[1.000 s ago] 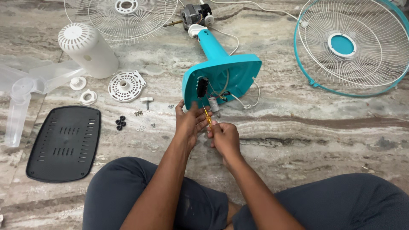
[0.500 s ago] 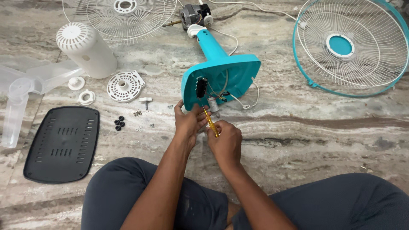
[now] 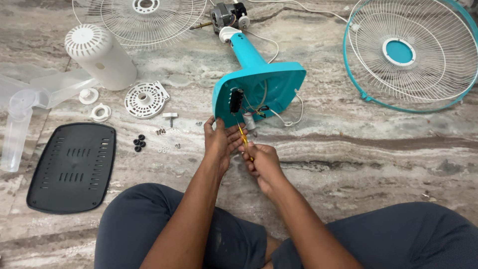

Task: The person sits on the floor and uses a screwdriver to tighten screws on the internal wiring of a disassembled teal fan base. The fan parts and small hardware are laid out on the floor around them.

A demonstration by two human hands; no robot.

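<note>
Hands at the teal fan base
Left hand (image 3: pixel 218 142) grips the teal fan base (image 3: pixel 259 92) at its 7 o'clock edge; right hand (image 3: pixel 261 160) closes around a yellow screwdriver (image 3: pixel 244 139).

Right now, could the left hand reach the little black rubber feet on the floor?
Probably yes. The left hand rests on the teal fan base, and the black rubber feet lie just to its left on bare floor, with only tiny screws between.

One cam, head-worn, looks steeply down & fwd at marble floor (image 3: pixel 378 164) from seated height; both forearms enter from bottom edge, knees in frame, fan parts (image 3: pixel 259 87) within arm's reach.
</note>
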